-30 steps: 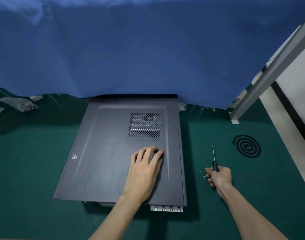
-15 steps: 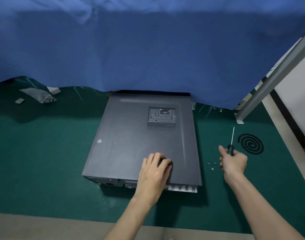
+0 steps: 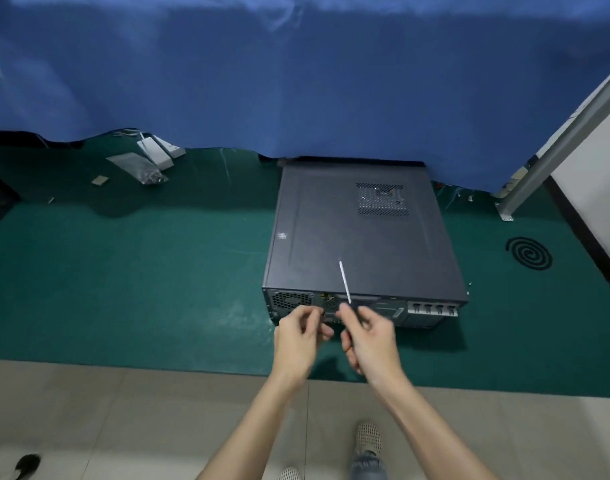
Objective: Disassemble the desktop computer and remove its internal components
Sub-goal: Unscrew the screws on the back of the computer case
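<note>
Where the wide blue cloth [image 3: 296,81] hangs down at the back, its hem is met by a dark green mat [image 3: 123,271], which is spread over a pale tiled floor [image 3: 106,410]. On the right part of the mat a dark grey metal desktop computer case [image 3: 359,244] is laid flat on its side, its far end tucked just under the cloth and its side panel closed. The rear panel of ports and vents [image 3: 366,310] is turned toward the person. A grey metal post [image 3: 556,143] is seen slanting at the right edge.

Both hands are held just before the rear panel. The right hand [image 3: 373,337] is wrapped round the hidden handle of a slim silver-shafted screwdriver [image 3: 344,280], the fingers [image 3: 348,344] clenched on it; the shaft points up across the near edge of the case. The left hand [image 3: 296,337] is held just beside it, fingers [image 3: 314,317] curled with thumb and forefinger brought together; whether anything is pinched there cannot be told.

A black spiral coil [image 3: 529,253] is laid on the mat right of the case, and a grey plastic bag [image 3: 137,166] well to the left.
</note>
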The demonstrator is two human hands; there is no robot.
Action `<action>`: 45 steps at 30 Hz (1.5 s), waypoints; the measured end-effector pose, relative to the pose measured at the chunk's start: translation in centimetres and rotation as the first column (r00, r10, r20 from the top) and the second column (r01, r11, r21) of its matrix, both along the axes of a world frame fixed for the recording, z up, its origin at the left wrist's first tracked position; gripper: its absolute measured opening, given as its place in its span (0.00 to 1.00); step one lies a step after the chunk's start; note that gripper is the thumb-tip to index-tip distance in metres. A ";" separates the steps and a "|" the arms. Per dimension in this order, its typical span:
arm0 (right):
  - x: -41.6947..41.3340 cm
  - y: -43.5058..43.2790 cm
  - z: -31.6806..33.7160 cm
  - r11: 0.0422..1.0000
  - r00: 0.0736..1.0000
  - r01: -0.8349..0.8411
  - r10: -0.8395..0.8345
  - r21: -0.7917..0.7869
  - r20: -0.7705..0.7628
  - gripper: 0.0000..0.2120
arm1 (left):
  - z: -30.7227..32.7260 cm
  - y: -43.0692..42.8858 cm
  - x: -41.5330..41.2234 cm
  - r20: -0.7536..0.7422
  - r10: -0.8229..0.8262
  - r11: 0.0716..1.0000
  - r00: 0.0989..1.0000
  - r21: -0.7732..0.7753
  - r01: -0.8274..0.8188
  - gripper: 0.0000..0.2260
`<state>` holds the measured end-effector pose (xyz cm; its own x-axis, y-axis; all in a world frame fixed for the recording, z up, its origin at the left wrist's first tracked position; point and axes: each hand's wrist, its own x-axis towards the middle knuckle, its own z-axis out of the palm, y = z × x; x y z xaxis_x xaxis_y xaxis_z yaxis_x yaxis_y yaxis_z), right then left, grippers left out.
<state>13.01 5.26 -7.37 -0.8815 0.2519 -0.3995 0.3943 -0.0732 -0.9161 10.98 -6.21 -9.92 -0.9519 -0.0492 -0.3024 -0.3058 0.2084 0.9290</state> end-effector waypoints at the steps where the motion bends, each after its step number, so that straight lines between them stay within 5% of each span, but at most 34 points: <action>1: 0.8 -0.9 -0.5 0.999 0.999 -0.033 0.033 0.007 0.028 0.13 | 0.1 -0.4 0.0 0.052 0.039 0.992 0.998 0.118 -0.045 0.08; 8: 3.0 -4.5 -2.3 0.998 0.981 -0.062 0.063 -0.010 0.183 0.12 | 0.6 -0.3 -1.4 0.223 0.082 0.924 0.971 0.349 -0.158 0.06; 22: 2.8 -5.9 -2.8 0.995 0.981 0.013 0.006 -0.097 0.196 0.15 | -0.2 -0.1 -2.5 0.269 0.082 0.939 0.960 0.301 -0.165 0.06; 28: 2.7 -5.0 -2.3 0.938 0.973 0.032 0.050 -0.345 0.225 0.17 | 0.3 -0.7 -2.9 0.341 0.048 0.917 0.939 0.358 -0.177 0.07; 30: 2.8 -5.1 -2.1 0.973 0.984 0.005 0.037 -0.232 0.177 0.17 | 0.6 -0.8 -3.1 0.375 0.038 0.888 0.926 0.413 -0.204 0.06; 33: 2.3 -6.2 -2.0 0.991 0.985 0.011 -0.034 0.133 0.171 0.21 | 0.7 -0.7 -3.1 0.394 0.089 0.877 0.915 0.404 -0.259 0.03; 38: 2.1 -7.9 -2.2 0.827 0.982 -0.026 -0.083 0.562 0.168 0.22 | 1.0 -0.4 -3.5 0.414 0.129 0.892 0.901 0.349 -0.288 0.03; 40: 2.0 -7.7 -2.2 0.916 0.975 0.027 -0.113 0.401 0.193 0.22 | 1.1 -0.4 -3.8 0.435 0.138 0.885 0.890 0.350 -0.308 0.07; 41: 1.8 -7.4 -2.2 0.984 0.966 0.076 -0.112 0.158 0.235 0.21 | 1.1 -0.3 -3.9 0.448 0.142 0.879 0.883 0.353 -0.321 0.08; 43: 1.7 -6.4 -1.8 0.899 0.943 0.168 -0.027 -0.404 0.332 0.18 | 1.0 -0.3 -3.8 0.481 0.141 0.857 0.866 0.379 -0.350 0.10; 45: 1.8 -5.4 -1.8 0.829 0.948 0.120 0.068 -0.547 0.312 0.18 | 1.0 -0.4 -3.8 0.504 0.114 0.834 0.856 0.420 -0.358 0.09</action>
